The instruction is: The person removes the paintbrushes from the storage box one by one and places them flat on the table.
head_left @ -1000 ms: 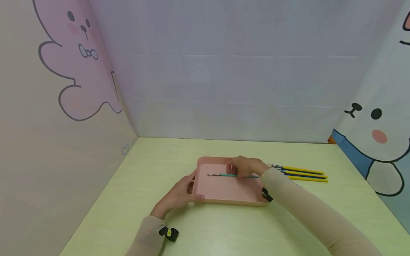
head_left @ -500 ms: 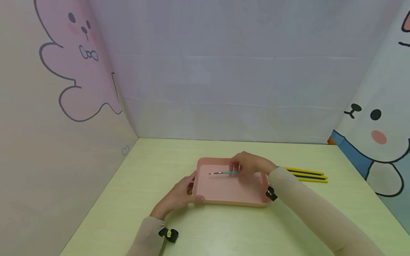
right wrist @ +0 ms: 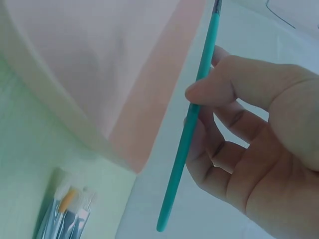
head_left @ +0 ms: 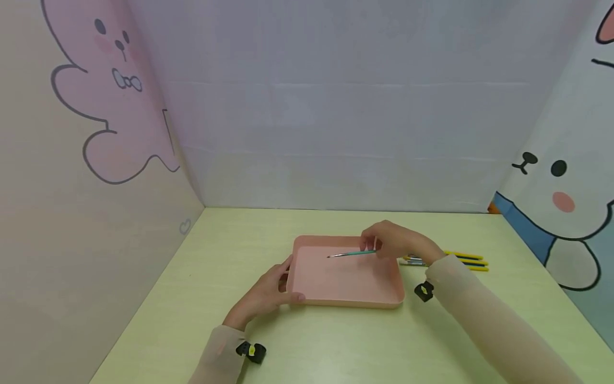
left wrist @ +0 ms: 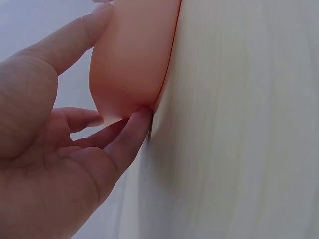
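Note:
Over the right part of a shallow pink tray (head_left: 331,285), my right hand (head_left: 395,241) pinches a thin paintbrush (head_left: 352,253) between thumb and fingers. Its handle (right wrist: 179,159) is teal, and its bristle end points left across the tray. In the right wrist view the brush is raised above the tray's corner. My left hand (head_left: 261,293) grips the tray's near left corner, thumb at the front rim and fingers along the left side. In the left wrist view, fingertips (left wrist: 139,117) press the tray's lower edge close to the table.
Right of the tray lie several yellow-and-blue-handled paintbrushes (head_left: 472,261), partly hidden behind my right wrist. Their pale bristles (right wrist: 65,201) point toward the tray. A pale wall (head_left: 307,133) stands behind the table (head_left: 336,346), with cartoon-printed panels at both sides.
My right hand has lifted the teal paintbrush and moved right with it; the bristle tip has shifted right. The left hand stays on the tray corner.

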